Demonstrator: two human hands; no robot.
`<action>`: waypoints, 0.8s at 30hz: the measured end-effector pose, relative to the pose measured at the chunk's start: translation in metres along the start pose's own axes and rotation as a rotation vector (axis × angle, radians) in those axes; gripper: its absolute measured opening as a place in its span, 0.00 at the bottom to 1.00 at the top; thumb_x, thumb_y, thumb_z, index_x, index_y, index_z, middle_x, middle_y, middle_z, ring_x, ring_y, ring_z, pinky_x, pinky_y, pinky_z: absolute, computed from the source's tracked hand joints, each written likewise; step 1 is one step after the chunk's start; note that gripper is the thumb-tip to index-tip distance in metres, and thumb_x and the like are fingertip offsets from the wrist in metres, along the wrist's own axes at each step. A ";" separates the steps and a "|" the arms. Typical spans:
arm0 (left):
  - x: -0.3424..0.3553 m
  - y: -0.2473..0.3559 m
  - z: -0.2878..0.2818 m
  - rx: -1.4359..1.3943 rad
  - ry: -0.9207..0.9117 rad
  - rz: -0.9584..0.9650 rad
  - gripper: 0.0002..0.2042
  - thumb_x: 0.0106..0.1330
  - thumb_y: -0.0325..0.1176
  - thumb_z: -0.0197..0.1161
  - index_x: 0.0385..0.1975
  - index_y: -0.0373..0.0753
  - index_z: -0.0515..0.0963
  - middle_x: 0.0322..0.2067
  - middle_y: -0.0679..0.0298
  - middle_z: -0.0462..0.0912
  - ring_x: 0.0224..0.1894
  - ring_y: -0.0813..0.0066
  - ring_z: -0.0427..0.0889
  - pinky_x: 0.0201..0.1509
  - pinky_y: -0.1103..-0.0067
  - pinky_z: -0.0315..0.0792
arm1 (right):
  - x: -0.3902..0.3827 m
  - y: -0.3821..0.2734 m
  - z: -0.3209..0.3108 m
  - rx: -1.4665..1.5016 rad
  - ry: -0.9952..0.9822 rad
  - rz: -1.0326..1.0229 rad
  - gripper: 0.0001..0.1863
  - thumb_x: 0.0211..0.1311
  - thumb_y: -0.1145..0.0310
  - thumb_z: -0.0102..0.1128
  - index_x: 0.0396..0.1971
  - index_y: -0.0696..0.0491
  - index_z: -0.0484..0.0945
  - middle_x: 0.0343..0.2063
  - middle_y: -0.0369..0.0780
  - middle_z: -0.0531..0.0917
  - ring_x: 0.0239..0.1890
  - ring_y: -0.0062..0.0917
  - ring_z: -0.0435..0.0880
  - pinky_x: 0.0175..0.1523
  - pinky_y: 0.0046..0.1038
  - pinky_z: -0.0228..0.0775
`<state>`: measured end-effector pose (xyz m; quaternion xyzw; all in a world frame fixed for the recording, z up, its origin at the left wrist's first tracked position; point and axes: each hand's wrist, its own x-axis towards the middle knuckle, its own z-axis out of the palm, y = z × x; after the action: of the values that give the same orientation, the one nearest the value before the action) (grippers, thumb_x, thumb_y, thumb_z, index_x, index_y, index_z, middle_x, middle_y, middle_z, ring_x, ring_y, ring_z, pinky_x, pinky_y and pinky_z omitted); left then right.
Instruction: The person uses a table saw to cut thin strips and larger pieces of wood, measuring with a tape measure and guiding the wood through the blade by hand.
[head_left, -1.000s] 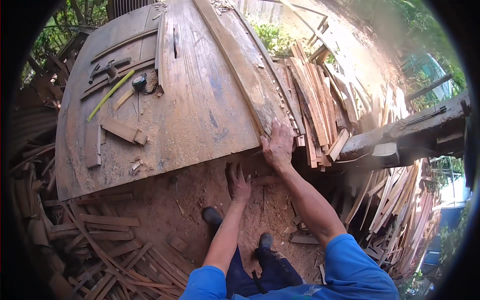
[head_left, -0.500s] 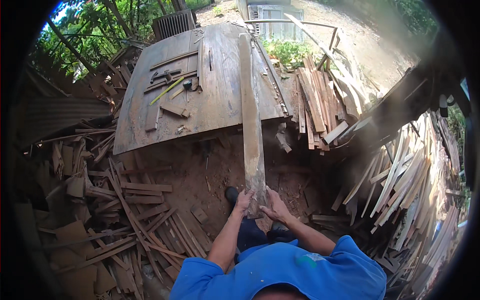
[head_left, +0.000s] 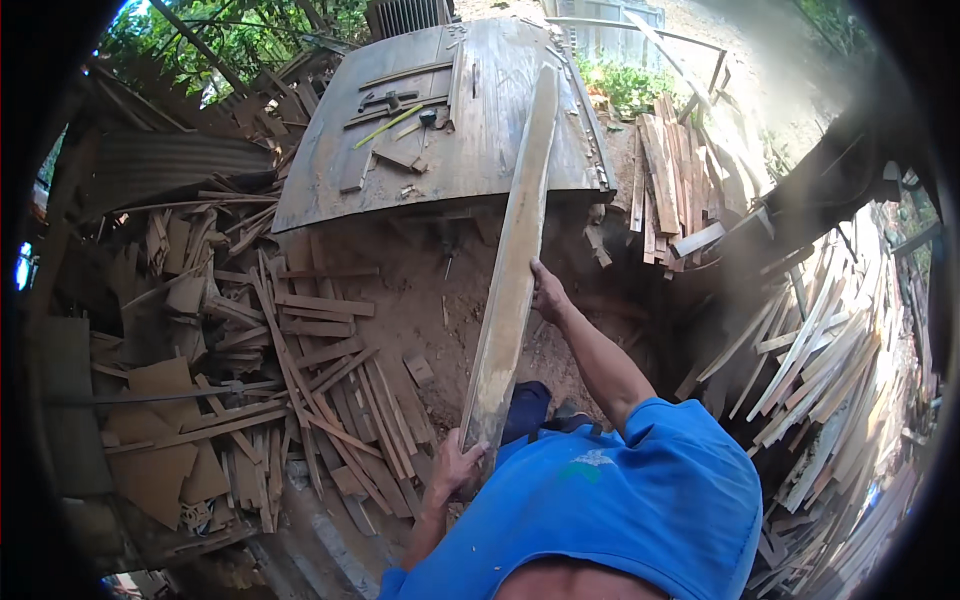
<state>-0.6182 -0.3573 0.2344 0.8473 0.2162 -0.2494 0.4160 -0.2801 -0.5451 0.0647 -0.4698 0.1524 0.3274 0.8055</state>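
Observation:
A long, rough wooden plank [head_left: 513, 270] slants from my waist up over the right part of the wooden workbench [head_left: 330, 185]. Low on the left, my left hand [head_left: 458, 466] grips its near end. Farther up, my right hand [head_left: 549, 292] clasps the plank's right edge, with the fingers partly hidden behind the wood. On the bench, left of the plank, lie a hammer [head_left: 390, 101], a yellow folding rule [head_left: 388, 126], a dark round tape measure [head_left: 428, 117] and several small wood strips.
Heaps of scrap wood [head_left: 330, 330] cover the ground at left. A stack of short boards [head_left: 662, 185] stands right of the bench, and a big pile of thin slats [head_left: 820, 350] lies at far right. A dark beam [head_left: 800, 220] slants in from the right.
My right hand has slid up along the plank, away from its near end. My left hand has drawn that end back and left, so the plank now tilts. The view has shifted.

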 end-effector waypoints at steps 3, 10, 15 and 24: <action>-0.018 -0.058 0.006 -0.605 0.014 0.235 0.33 0.64 0.36 0.69 0.67 0.33 0.62 0.59 0.48 0.75 0.60 0.60 0.76 0.56 0.69 0.74 | 0.024 -0.021 0.042 0.268 -0.086 -0.077 0.30 0.69 0.46 0.54 0.58 0.57 0.72 0.49 0.45 0.82 0.49 0.35 0.83 0.56 0.42 0.75; -0.006 0.037 -0.147 -0.916 -0.403 0.369 0.45 0.69 0.35 0.65 0.74 0.31 0.38 0.72 0.52 0.55 0.71 0.66 0.60 0.69 0.76 0.62 | 0.072 -0.131 0.116 0.066 -0.029 -0.157 0.24 0.66 0.59 0.61 0.52 0.63 0.74 0.43 0.49 0.84 0.42 0.40 0.86 0.52 0.44 0.80; -0.014 0.181 -0.207 -0.954 -0.526 0.858 0.51 0.67 0.61 0.56 0.73 0.24 0.39 0.73 0.47 0.52 0.74 0.62 0.56 0.75 0.70 0.51 | 0.068 -0.314 0.101 -0.100 -0.169 -0.407 0.21 0.69 0.58 0.51 0.49 0.60 0.78 0.41 0.47 0.86 0.40 0.37 0.88 0.48 0.36 0.81; -0.050 0.238 -0.207 -1.166 -0.684 1.103 0.54 0.66 0.71 0.42 0.73 0.26 0.34 0.72 0.44 0.51 0.72 0.57 0.60 0.73 0.66 0.60 | -0.141 -0.238 0.167 -0.627 -0.278 -0.490 0.21 0.69 0.58 0.51 0.49 0.60 0.79 0.41 0.47 0.86 0.40 0.36 0.87 0.48 0.35 0.81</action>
<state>-0.4704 -0.3298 0.5160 0.3617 -0.2685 -0.1025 0.8869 -0.2352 -0.5382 0.3848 -0.6657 -0.1811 0.2170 0.6907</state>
